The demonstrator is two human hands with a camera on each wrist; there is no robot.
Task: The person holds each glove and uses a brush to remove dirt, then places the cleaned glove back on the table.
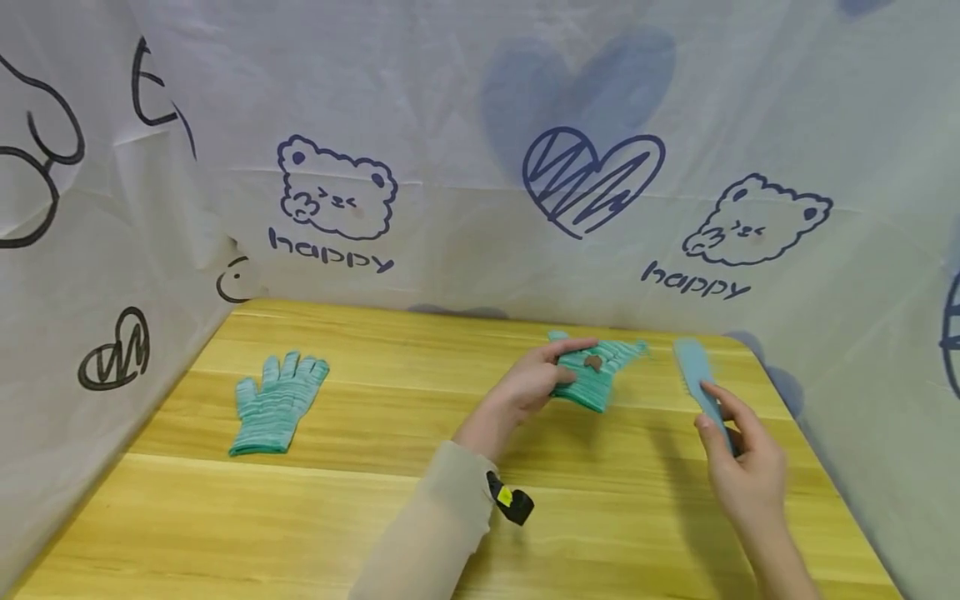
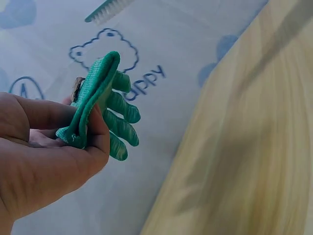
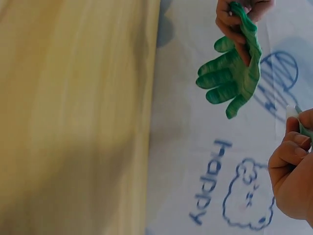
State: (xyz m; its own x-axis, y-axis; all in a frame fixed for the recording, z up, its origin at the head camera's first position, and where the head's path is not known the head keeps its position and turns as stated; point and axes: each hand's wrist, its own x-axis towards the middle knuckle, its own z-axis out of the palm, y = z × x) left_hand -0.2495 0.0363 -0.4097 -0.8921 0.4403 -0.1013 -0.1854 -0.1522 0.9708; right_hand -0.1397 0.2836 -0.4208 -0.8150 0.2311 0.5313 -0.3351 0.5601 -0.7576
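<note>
**Blue brush (image 1: 697,371) facing green striped glove (image 1: 592,387), with a gap between them**

Here the left hand (image 1: 536,379) is pinching one side of the glove's cuff (image 2: 93,100), thumb and fingers pressing the knit between them, and it's holding the glove up above the wooden table (image 1: 172,533). A brown patch (image 1: 593,362) is showing on the glove's face. Over on the other side, the right hand (image 1: 750,458) is gripping the brush, its fingers curling round the handle, and the bristles are facing the glove without touching it.

Now for technique! Soft knit is likely to be giving way under pressure, so backing the patch with a finger or two should be working better than hanging on by the cuff alone. Light, short strokes running away from the pinching hand should be drawing the fabric taut; strokes running toward it would be risking a bunch-up. Far to the left, a matching glove (image 1: 276,408) is lying flat on the table, fingers spreading, well apart from the action.
</note>
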